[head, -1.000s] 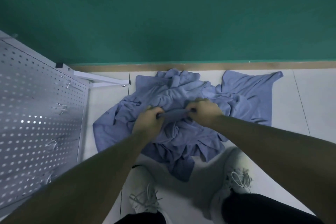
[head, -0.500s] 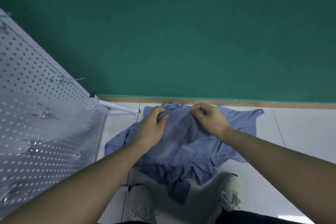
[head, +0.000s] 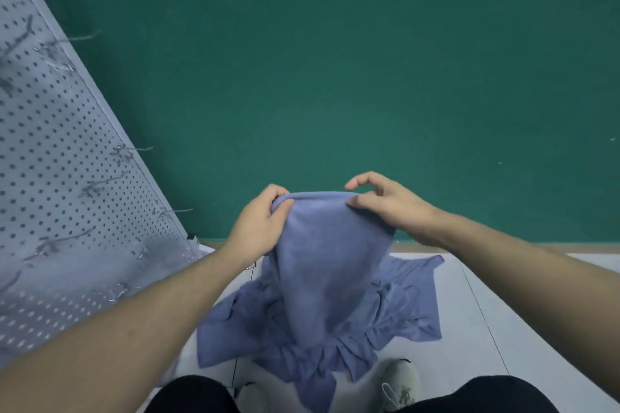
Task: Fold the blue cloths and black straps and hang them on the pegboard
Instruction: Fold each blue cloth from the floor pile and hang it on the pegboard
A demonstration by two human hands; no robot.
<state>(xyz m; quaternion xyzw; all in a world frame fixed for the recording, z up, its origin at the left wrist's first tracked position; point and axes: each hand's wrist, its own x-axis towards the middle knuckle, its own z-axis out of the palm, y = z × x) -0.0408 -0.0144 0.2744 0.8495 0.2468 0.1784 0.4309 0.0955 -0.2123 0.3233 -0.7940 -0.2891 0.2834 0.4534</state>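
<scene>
Blue cloth (head: 330, 265) now lifted higher off pile (head: 409, 305); left hand (head: 258, 228), right hand (head: 385, 208) pinching edge

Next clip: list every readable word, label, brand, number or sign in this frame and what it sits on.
None can be read. The held blue cloth, the pile of blue cloths on the floor, the pegboard, the green wall and the white shoe show no legible print; the shoe is too blurred to tell any marking.

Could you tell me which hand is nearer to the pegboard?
Left. The left hand grips the blue cloth on the side toward the pegboard; the right hand is farther away.
</scene>
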